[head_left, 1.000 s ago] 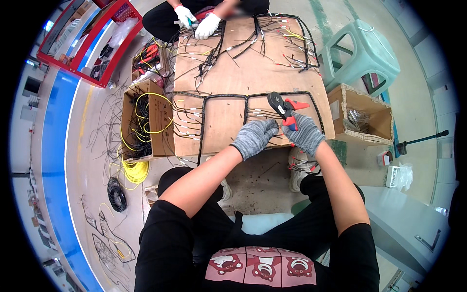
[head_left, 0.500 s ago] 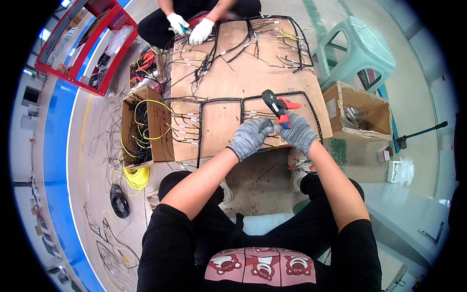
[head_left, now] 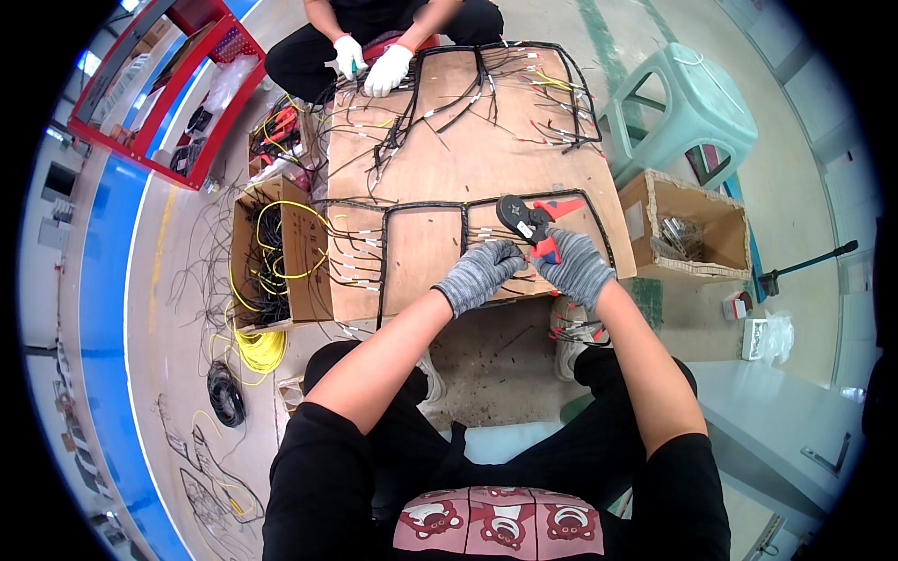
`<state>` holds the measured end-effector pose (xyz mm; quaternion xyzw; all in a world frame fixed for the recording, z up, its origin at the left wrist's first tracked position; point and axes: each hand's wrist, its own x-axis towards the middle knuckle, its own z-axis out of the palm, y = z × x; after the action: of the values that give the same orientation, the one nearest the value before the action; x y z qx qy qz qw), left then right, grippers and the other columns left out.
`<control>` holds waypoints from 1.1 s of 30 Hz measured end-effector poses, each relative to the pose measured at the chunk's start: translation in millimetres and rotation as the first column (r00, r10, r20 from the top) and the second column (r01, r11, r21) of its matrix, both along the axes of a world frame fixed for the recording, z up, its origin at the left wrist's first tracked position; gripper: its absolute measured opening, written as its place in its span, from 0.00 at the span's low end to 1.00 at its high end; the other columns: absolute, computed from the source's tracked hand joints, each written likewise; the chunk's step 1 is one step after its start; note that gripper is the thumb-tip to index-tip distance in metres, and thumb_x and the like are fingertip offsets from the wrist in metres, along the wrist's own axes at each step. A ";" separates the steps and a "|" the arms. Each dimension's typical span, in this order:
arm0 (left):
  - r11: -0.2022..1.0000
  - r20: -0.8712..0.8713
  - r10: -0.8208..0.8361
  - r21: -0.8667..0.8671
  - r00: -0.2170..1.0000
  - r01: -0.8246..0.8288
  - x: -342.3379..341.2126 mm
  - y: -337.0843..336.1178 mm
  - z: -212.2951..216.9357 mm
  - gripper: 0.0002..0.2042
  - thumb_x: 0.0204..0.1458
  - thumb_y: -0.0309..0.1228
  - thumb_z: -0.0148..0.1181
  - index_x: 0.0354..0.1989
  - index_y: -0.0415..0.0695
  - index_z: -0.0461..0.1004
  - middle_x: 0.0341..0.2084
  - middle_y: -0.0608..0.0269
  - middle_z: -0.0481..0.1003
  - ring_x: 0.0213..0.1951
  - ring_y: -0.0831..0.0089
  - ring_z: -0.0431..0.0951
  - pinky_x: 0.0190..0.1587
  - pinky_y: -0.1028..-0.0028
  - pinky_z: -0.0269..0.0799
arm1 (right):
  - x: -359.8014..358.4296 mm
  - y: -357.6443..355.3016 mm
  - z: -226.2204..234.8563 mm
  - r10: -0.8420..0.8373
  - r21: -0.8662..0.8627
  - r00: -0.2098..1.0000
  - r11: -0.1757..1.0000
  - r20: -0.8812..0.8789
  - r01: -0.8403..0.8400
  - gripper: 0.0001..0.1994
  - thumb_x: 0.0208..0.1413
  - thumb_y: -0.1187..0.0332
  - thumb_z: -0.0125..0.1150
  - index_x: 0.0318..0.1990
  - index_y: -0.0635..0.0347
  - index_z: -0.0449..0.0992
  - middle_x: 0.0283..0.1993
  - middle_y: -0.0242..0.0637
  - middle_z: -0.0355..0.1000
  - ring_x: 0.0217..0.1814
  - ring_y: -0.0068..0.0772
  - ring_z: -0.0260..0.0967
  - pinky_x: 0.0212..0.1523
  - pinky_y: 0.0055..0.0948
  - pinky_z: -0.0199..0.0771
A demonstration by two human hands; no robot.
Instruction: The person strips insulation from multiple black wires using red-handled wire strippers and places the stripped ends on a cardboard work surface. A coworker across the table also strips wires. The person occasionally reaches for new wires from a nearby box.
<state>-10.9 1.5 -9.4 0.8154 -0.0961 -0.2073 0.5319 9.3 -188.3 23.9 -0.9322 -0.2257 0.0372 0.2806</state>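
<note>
My right hand (head_left: 575,265), in a grey knit glove, grips a crimping tool (head_left: 533,220) with a black head and red handles, held over the near edge of a brown wooden board (head_left: 468,159). My left hand (head_left: 482,271), also gloved in grey, pinches thin wires just below the tool's head. A black wire harness (head_left: 449,206) with many white-tipped branch wires runs across the board.
A person in white gloves (head_left: 369,65) works on the harness at the board's far end. A cardboard box of yellow and black wires (head_left: 271,252) stands left, another box (head_left: 687,224) right, a green plastic stool (head_left: 692,103) beyond it, and a red rack (head_left: 178,75) far left.
The view has shifted slightly; my hands and the crimping tool stay together at the board's near edge, with the tool's head tilted a little more to the left.
</note>
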 end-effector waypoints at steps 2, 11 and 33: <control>0.998 -0.022 0.033 -0.049 0.999 -0.034 -1.7 -0.5 1.2 0.13 0.51 0.37 0.53 0.35 0.38 0.73 0.27 0.51 0.73 0.32 0.61 0.72 0.39 0.68 0.68 | 2.4 -3.7 -10.2 0.012 0.030 1.000 0.999 0.001 -0.012 0.13 0.46 0.64 0.60 0.33 0.64 0.70 0.24 0.50 0.69 0.28 0.51 0.68 0.29 0.39 0.68; 0.994 0.204 0.077 0.055 0.976 -0.090 -5.8 -4.5 5.2 0.12 0.50 0.35 0.53 0.35 0.37 0.72 0.30 0.49 0.74 0.35 0.55 0.74 0.39 0.64 0.68 | -0.1 4.1 5.6 -0.008 0.132 0.986 0.991 -0.165 0.030 0.10 0.47 0.66 0.58 0.32 0.63 0.71 0.21 0.46 0.69 0.25 0.44 0.69 0.27 0.35 0.68; 0.975 -0.048 0.137 -0.170 0.989 -0.143 2.4 5.6 2.2 0.11 0.54 0.37 0.51 0.35 0.40 0.70 0.25 0.67 0.69 0.28 0.80 0.65 0.34 0.78 0.65 | 19.4 -63.8 17.2 -0.451 0.218 0.893 0.872 0.004 0.439 0.28 0.40 0.63 0.68 0.47 0.60 0.61 0.33 0.48 0.70 0.33 0.46 0.70 0.36 0.35 0.71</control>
<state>-8.5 7.1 -7.3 0.7671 -0.0466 -0.1748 0.6156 28.7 -252.1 41.1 -0.9245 -0.0156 -0.0783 0.3727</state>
